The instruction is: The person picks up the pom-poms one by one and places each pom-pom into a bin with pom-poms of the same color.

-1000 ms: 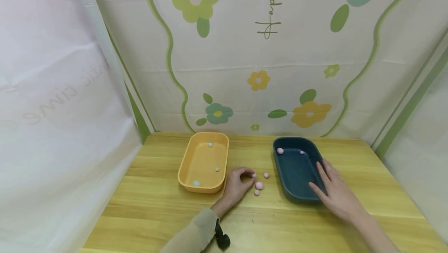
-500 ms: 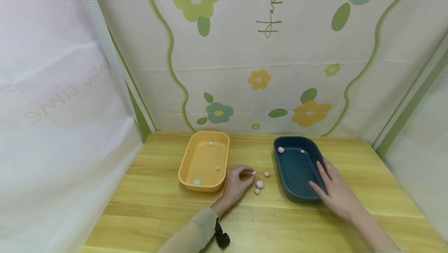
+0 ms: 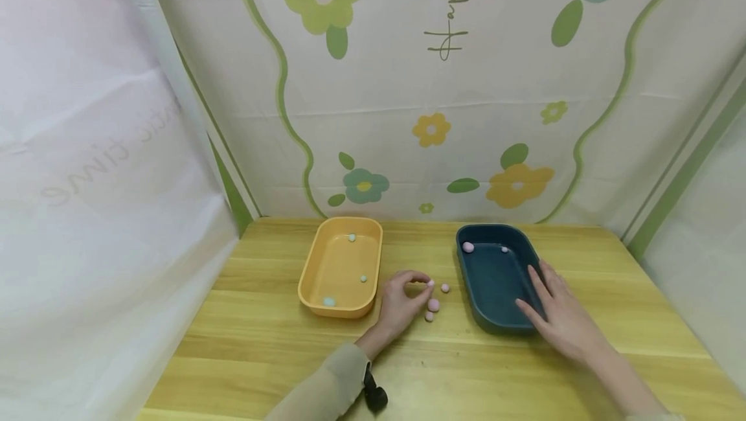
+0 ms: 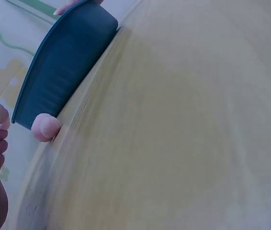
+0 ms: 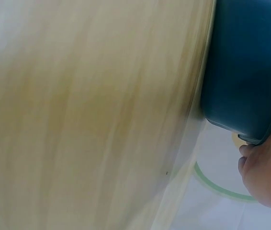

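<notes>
My left hand (image 3: 401,304) is between the two trays, pinching a small pink ball (image 3: 430,284) between thumb and index finger. More pink balls lie on the table just beyond and below the fingertips: a larger ball (image 3: 433,305), a small ball (image 3: 429,317) and another small ball (image 3: 445,288). In the left wrist view, two pink balls (image 4: 46,127) overlap in front of the dark blue tray (image 4: 68,57). My right hand (image 3: 562,317) rests on that tray's right rim with fingers extended. Inside the tray are a pink ball (image 3: 468,247) and a smaller one (image 3: 504,249).
Left of my left hand stands a yellow tray (image 3: 304,288) holding small pale green pieces (image 3: 329,302). Both trays sit on a wood-grain table (image 3: 466,375). Behind it hangs a white flower-print curtain (image 3: 379,84), with more sheeting at both sides.
My left hand has shifted slightly to the right with the pinched pink ball. The right hand stays at the dark blue tray's rim.
</notes>
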`<action>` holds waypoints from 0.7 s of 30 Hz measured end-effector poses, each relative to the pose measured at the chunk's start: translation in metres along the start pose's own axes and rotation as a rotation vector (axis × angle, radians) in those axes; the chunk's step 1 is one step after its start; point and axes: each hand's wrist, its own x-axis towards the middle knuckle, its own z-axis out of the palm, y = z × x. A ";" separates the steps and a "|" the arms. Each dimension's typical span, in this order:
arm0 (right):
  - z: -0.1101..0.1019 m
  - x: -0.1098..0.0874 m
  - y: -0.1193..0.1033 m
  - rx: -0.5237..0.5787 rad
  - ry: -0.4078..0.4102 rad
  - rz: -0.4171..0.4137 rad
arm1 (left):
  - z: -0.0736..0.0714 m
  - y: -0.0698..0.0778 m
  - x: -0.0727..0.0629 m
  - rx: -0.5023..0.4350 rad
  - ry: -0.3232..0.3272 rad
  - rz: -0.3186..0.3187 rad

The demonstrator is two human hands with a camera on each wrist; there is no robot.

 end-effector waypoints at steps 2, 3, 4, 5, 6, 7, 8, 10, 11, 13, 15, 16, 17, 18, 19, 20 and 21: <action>0.000 0.000 0.000 0.001 -0.006 0.002 | 0.001 0.001 0.001 -0.009 0.000 -0.003; 0.000 0.000 0.000 -0.001 -0.005 0.001 | 0.002 0.001 0.001 -0.013 0.002 0.000; -0.001 0.000 0.000 -0.001 -0.004 0.000 | 0.002 0.002 0.001 -0.016 0.004 0.002; 0.000 0.000 0.000 0.000 -0.003 -0.002 | 0.002 0.003 0.002 -0.020 0.007 0.007; 0.000 0.000 0.000 0.000 0.000 -0.003 | 0.002 0.004 0.002 -0.024 0.010 0.011; 0.000 0.000 0.001 0.001 0.003 -0.004 | 0.003 0.005 0.002 -0.029 0.011 0.013; 0.000 0.000 0.001 0.000 0.011 -0.007 | 0.004 0.006 0.002 -0.035 0.010 0.013; 0.000 0.000 0.001 -0.001 0.020 -0.010 | 0.005 0.008 0.003 -0.049 0.009 0.010; 0.000 0.000 0.001 0.003 0.017 -0.009 | 0.005 0.009 0.004 -0.055 0.007 0.003; 0.000 0.001 0.000 0.001 0.014 -0.007 | 0.006 0.012 0.005 -0.070 0.001 -0.012; 0.000 0.002 0.000 0.004 0.004 -0.002 | 0.008 0.014 0.006 -0.083 -0.001 -0.023; 0.000 0.002 0.000 0.006 -0.003 0.003 | 0.009 0.015 0.007 -0.090 -0.003 -0.028; -0.001 0.002 0.000 0.008 -0.010 0.007 | 0.009 0.017 0.007 -0.093 -0.004 -0.030; -0.001 0.002 0.000 0.006 -0.012 0.010 | 0.010 0.019 0.007 -0.100 -0.006 -0.033; -0.001 0.002 0.000 0.007 -0.014 0.012 | 0.011 0.020 0.008 -0.107 -0.009 -0.036; 0.000 0.001 0.001 0.008 -0.015 0.014 | 0.012 0.022 0.008 -0.114 -0.010 -0.039; 0.000 0.001 0.001 0.008 -0.017 0.015 | 0.013 0.024 0.008 -0.117 -0.011 -0.038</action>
